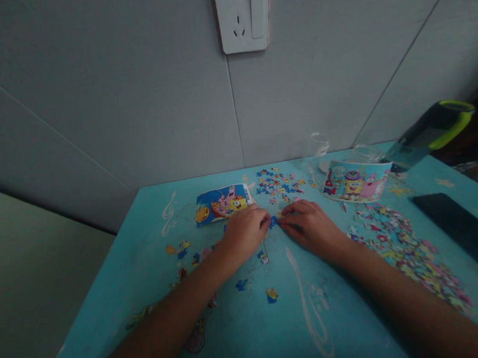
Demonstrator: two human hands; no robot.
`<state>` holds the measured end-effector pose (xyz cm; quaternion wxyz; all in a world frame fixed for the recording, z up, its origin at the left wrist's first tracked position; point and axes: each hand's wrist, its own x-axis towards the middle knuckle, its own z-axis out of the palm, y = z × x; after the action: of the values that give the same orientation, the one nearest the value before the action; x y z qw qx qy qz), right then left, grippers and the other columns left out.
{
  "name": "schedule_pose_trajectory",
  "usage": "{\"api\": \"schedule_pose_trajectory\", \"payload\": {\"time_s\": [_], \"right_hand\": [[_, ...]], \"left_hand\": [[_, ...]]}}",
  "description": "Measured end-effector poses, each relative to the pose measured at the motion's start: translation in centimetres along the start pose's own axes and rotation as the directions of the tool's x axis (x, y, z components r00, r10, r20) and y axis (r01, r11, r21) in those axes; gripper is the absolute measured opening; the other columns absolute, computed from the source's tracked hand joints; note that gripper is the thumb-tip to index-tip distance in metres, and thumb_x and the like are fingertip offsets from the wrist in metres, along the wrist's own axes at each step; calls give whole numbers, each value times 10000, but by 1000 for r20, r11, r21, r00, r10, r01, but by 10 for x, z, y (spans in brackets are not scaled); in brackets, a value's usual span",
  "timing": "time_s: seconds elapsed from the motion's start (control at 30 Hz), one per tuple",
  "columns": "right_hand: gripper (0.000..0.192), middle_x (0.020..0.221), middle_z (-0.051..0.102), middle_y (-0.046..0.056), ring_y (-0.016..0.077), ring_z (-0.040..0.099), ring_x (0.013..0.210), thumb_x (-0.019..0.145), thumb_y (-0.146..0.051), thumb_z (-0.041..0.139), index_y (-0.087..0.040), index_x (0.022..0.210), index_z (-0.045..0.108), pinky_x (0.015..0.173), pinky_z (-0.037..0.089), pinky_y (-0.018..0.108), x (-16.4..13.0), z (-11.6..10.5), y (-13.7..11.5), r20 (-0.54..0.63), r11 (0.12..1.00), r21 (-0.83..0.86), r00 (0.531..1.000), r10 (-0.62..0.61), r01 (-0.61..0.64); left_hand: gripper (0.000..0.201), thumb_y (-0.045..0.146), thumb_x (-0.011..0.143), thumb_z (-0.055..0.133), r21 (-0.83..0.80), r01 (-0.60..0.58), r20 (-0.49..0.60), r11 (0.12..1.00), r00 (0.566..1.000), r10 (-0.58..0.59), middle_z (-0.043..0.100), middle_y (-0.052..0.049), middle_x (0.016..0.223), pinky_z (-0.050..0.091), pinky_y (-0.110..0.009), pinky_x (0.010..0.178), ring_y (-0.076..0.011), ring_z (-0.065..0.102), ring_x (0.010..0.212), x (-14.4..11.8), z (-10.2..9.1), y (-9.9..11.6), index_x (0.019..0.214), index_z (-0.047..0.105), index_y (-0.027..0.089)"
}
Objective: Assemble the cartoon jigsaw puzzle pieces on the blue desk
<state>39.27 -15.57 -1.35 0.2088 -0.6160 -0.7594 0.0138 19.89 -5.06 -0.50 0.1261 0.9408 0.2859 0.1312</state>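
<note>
Dim bluish light, soft focus, wide-angle edge bending (walls bow), muted shadows

A white plastic wall socket (243, 14) sits high above the turquoise table (108, 299); a flat black phone (460, 228) lies at the table's right edge.

One head-worn camera looks forward and down, close over the blue table (151, 219) toward the wall (133, 99).

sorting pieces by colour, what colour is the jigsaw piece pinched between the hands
Blue, as far as the dim head view shows: the jigsaw piece sits between the left hand and right hand.
</note>
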Motion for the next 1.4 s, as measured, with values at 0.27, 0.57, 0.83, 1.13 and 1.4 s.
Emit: {"api": "schedule_pose_trajectory", "payload": {"time_s": [0.27, 0.57, 0.83, 1.13, 1.4], "right_hand": [[178, 1099, 713, 76, 265, 616, 1067, 971, -274, 622, -273, 1062, 776, 909, 475, 443, 1, 0, 0, 0, 1000, 14, 1000, 6, -6], [324, 1246, 651, 109, 291, 587, 1148, 974, -294, 597, -274, 1286, 683, 971, 467, 481, 3, 10, 0, -37, 999, 24, 999, 35, -34], [201, 1230, 663, 98, 288, 603, 1142, 935, -332, 658, -250, 1115, 691, 974, 459, 477, 4, 10, 7, -52, 993, 89, 996, 79, -74], [193, 1201, 679, 74, 273, 617, 1119, 935, -320, 669, -271, 1117, 711, 967, 460, 466, 3, 11, 8, -56, 993, 85, 994, 90, -85], [202, 1205, 680, 75, 278, 619, 1122, 945, -286, 646, -301, 1119, 749, 943, 467, 476, 2, 10, 11, -58, 996, 60, 996, 63, -60]], "left_hand": [[179, 306, 989, 603, 53, -21, 42, 998, 999, 19, 665, -57, 1042, 515, -330, 829, -215, 655, 956, -8, -9, 1, 1090, 721, 217], [150, 311, 956, 662, 55, -35, 51, 998, 998, 32, 655, -57, 1013, 511, -325, 829, -214, 650, 956, -10, -7, -3, 1042, 729, 207], [158, 340, 967, 643, 79, -31, 33, 996, 999, 28, 637, -57, 1028, 514, -314, 805, -214, 650, 955, -11, -7, -2, 1023, 711, 209], [151, 328, 976, 626, 101, -25, 14, 995, 1000, 23, 628, -47, 1036, 519, -313, 782, -200, 643, 916, -7, -3, 5, 1040, 704, 216], [150, 324, 980, 622, 115, -26, 28, 993, 999, 22, 626, -51, 1024, 521, -313, 772, -202, 640, 917, -8, -4, 6, 1020, 707, 207]]}}
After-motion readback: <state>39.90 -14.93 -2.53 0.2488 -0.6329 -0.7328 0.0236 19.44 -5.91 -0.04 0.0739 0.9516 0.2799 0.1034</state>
